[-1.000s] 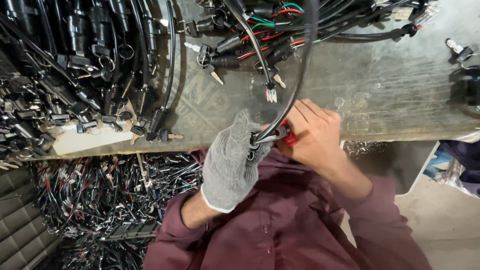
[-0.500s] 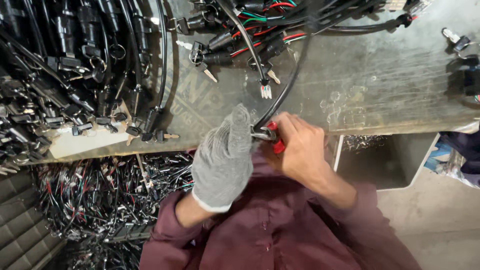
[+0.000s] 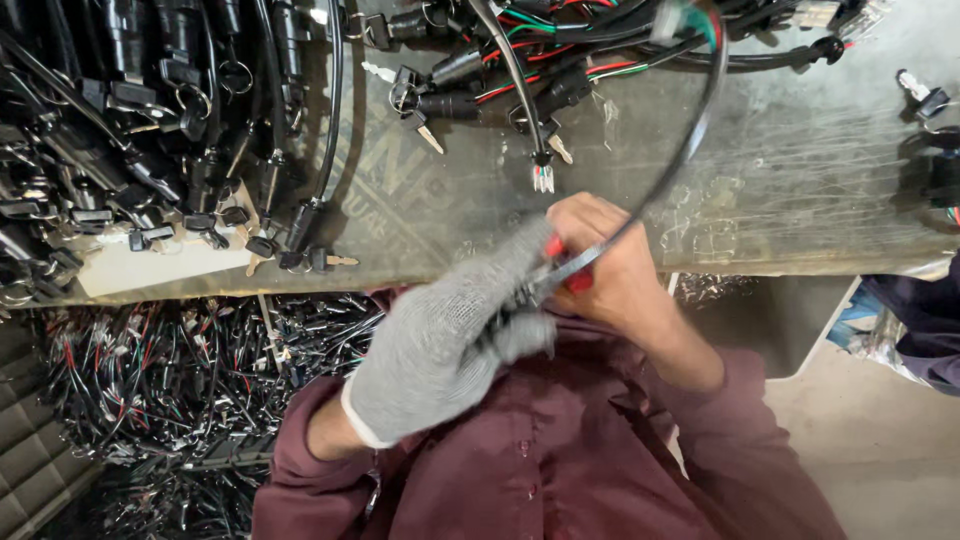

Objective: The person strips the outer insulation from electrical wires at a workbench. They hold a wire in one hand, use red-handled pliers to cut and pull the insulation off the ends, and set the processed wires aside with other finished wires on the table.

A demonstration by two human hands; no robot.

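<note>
My left hand (image 3: pixel 445 345), in a grey knit glove, is closed around the near end of a black cable (image 3: pixel 690 140) just in front of my chest. The cable arcs up and away over the workbench (image 3: pixel 800 180) to coloured wires at its far end. My right hand (image 3: pixel 610 275), bare, grips a red-handled metal tool (image 3: pixel 562 268) pressed against the cable right beside the gloved fingers. Both hands touch at the cable end, which is partly hidden by the glove.
Many black key switches with cables and keys (image 3: pixel 160 150) cover the bench's left and far side. One loose switch (image 3: pixel 925 95) lies at the far right. A heap of cut wires (image 3: pixel 160 380) fills the space below the bench on my left.
Both hands have stayed together on the cable end while the view shifted. The cable's arc now swings further right, and the red-handled tool sits tighter against it.
</note>
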